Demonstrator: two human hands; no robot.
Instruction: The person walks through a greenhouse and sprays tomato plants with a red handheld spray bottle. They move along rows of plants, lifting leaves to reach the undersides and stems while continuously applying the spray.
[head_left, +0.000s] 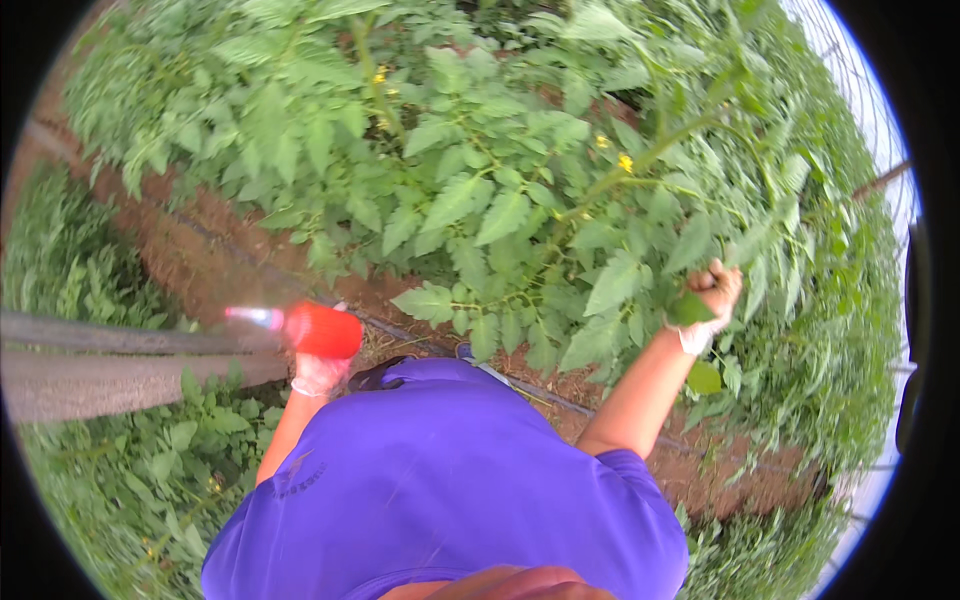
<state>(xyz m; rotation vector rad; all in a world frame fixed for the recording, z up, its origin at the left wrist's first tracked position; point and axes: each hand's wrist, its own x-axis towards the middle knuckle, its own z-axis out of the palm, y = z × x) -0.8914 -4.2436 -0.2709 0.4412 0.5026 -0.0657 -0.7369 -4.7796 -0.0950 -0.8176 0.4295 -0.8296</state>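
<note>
My left hand (321, 373), in a thin translucent glove, is closed around a red plastic bottle (328, 330) with a narrow nozzle tip pointing left; the bottle is blurred. On the right, my right hand (715, 289) is raised among tomato leaves, its fingers curled. It is gloved too, and a leaf partly covers it. Whether the fingers pinch a stem or leaf I cannot tell. A thick tomato stem (652, 154) slants up to the right above that hand, with yellow flowers (625, 163) beside it.
Dense tomato plants (465, 202) fill the row in front. A dark irrigation line (390, 328) runs along the brown soil (187, 247). At the left stands a grey post or beam (142, 375). More plants grow behind at lower left, and a pale greenhouse wall (862, 82) curves at the right.
</note>
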